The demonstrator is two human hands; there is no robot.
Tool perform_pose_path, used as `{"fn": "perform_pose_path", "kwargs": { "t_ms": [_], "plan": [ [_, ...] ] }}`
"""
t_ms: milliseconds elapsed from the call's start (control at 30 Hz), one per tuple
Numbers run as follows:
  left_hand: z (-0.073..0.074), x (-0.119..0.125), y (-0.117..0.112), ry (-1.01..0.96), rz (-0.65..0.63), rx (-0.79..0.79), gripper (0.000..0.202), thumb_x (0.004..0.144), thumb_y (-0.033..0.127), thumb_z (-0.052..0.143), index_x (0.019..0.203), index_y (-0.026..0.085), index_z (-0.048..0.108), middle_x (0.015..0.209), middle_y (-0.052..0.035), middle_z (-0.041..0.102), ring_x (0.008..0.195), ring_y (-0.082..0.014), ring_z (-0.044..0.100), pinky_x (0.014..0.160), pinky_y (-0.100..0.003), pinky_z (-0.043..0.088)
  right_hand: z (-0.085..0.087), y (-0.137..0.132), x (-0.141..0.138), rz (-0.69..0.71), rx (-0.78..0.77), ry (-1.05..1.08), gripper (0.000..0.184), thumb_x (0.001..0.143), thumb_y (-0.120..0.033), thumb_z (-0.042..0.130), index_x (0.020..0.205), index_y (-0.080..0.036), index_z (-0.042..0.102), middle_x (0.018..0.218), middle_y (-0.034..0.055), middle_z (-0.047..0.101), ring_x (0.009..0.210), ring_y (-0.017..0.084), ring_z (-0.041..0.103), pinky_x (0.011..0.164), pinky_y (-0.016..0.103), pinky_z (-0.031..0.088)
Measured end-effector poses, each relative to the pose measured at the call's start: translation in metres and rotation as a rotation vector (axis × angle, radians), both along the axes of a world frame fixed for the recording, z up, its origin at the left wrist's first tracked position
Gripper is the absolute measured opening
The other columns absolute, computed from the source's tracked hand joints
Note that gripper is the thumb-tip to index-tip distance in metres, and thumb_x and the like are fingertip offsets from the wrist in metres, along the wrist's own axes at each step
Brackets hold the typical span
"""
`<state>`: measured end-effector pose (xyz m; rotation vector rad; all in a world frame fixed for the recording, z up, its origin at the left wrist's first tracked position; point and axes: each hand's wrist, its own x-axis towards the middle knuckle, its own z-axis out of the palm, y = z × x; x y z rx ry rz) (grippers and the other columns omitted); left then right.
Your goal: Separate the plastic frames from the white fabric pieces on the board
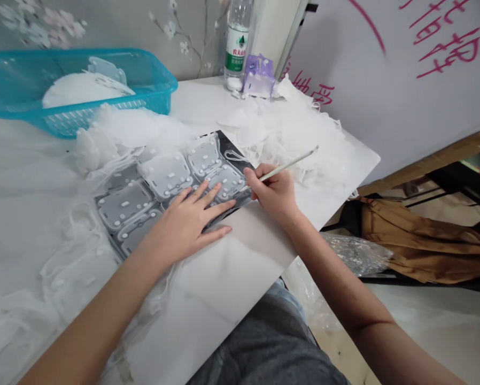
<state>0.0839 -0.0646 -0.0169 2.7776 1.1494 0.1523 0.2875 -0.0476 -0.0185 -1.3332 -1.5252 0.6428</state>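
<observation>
My left hand (190,222) lies flat with fingers spread on a dark sheet (122,206) covered with several translucent plastic pieces (168,174). My right hand (272,192) is closed in a pinch on a thin white stick (290,163), whose lower tip meets the plastic piece at the sheet's right end (227,182). The stick slants up to the right. Loose heaps of thin white plastic scraps (288,128) lie just behind my right hand.
A turquoise basket (155,88) holding white pieces stands at the back left. A water bottle (237,43) and a small purple box (258,77) stand at the back. The white table's edge (344,190) runs close to my right wrist. A brown bag (416,240) lies on the floor.
</observation>
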Motion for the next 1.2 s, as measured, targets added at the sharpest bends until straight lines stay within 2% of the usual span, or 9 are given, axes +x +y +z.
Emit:
{"fn": "perform_pose_path", "kwargs": {
  "t_ms": [333,1000,1200],
  "plan": [
    [-0.0006,-0.0011,-0.0001,0.003,0.004,0.005,0.053,0.093,0.057,0.041,0.141,0.033,0.047,0.155,-0.0071,0.030,0.143,-0.0313,0.027,0.112,-0.050,0.027,-0.0007,0.0005,0.0004,0.006,0.032,-0.048,0.039,0.085,-0.036,0.057,0.053,-0.019,0.043,0.039,-0.0059,0.046,0.036,0.005,0.039,0.043,0.020,0.033],
    [-0.0020,-0.0011,0.0008,-0.008,-0.007,-0.002,0.054,0.093,0.056,0.041,0.141,0.032,0.047,0.155,-0.0085,0.031,0.143,-0.0317,0.028,0.112,-0.050,0.027,0.0009,0.0049,0.0071,-0.145,0.159,-0.183,0.040,0.085,-0.029,0.055,0.049,-0.020,0.039,0.038,-0.0053,0.043,0.038,0.006,0.036,0.042,0.021,0.027],
    [-0.0017,-0.0014,0.0005,-0.004,0.008,-0.004,0.053,0.093,0.057,0.040,0.141,0.033,0.047,0.155,-0.0070,0.030,0.143,-0.0316,0.028,0.112,-0.050,0.028,-0.0003,0.0020,0.0062,-0.140,0.107,-0.061,0.044,0.086,-0.042,0.056,0.052,-0.021,0.039,0.038,-0.0054,0.043,0.037,0.006,0.038,0.043,0.022,0.032]
  ]
}}
